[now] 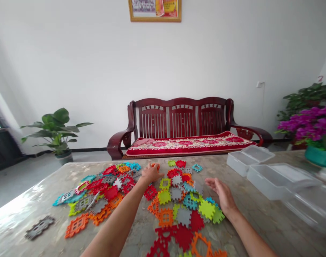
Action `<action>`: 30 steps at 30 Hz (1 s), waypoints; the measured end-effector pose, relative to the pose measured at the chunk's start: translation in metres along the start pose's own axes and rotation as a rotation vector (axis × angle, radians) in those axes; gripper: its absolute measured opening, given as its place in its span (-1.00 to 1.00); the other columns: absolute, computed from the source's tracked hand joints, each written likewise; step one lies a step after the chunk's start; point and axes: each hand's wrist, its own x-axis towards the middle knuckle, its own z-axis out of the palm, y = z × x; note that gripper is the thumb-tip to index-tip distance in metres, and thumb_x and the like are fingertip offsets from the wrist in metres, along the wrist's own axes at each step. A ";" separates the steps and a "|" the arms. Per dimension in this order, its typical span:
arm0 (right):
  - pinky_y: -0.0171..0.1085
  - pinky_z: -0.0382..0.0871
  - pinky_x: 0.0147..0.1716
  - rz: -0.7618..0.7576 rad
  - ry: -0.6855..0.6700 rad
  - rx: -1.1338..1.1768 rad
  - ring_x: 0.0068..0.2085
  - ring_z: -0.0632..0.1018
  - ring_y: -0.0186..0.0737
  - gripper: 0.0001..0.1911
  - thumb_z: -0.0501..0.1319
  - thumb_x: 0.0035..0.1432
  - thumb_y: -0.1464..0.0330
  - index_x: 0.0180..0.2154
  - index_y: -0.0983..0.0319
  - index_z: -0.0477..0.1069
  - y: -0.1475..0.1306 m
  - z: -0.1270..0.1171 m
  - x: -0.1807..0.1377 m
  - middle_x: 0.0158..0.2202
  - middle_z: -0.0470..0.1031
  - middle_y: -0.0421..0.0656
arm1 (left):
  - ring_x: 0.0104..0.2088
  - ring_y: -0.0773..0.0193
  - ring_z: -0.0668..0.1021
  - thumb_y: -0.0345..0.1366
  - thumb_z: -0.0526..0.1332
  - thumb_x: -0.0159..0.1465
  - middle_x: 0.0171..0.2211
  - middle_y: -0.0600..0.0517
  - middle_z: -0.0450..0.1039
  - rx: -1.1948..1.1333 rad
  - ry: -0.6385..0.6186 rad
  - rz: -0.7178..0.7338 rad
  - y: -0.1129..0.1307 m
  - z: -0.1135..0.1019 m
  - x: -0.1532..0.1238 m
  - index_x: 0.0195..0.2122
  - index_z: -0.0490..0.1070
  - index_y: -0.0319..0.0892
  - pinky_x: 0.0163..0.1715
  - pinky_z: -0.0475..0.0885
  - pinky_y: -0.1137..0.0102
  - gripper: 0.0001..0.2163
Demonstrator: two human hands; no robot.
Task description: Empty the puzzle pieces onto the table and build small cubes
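Observation:
Several flat interlocking plastic tiles (176, 200) in red, orange, green, grey and teal lie scattered over a marble-look table (259, 214). My left hand (151, 173) reaches far across the pile, its fingers curled down onto an orange tile (155, 166) at the far side. My right hand (222, 194) hovers at the right edge of the pile with fingers stretched out and palm turned inward, holding nothing, just beside green tiles (210, 210).
Clear plastic boxes with lids (270, 175) stand at the table's right. A lone grey tile (39, 227) lies near the left. Beyond the table are a dark red wooden bench (184, 128), a potted plant (57, 130) and purple flowers (313, 125).

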 end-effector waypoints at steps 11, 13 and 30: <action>-0.08 0.42 -0.13 0.014 0.010 -0.053 -0.23 0.57 0.00 -0.36 0.20 -0.09 -0.21 -0.41 0.25 0.57 -0.013 0.007 -0.005 -0.33 0.60 0.03 | -0.02 -0.05 0.43 -0.30 0.12 0.13 -0.04 -0.15 0.36 -0.049 0.047 0.107 0.010 0.003 -0.004 -0.12 0.37 -0.07 -0.18 0.37 0.21 -0.73; -0.08 0.41 -0.12 0.015 0.006 -0.067 -0.23 0.57 0.01 -0.36 0.21 -0.11 -0.21 -0.42 0.25 0.57 -0.015 0.008 -0.006 -0.33 0.60 0.02 | -0.07 0.03 0.47 -0.29 0.16 0.10 -0.08 -0.10 0.37 -0.082 0.036 0.153 0.005 0.002 -0.008 -0.16 0.38 -0.07 -0.18 0.36 0.25 -0.75; -0.14 0.41 -0.17 0.006 0.012 -0.101 -0.28 0.56 -0.04 -0.44 0.19 -0.03 -0.15 -0.45 0.23 0.53 -0.015 0.012 -0.004 -0.38 0.58 -0.05 | 0.20 -0.08 0.29 0.08 0.20 0.09 0.20 -0.11 0.30 -0.228 -0.129 0.347 0.036 -0.024 0.045 0.16 0.28 -0.09 0.17 0.18 0.11 -0.37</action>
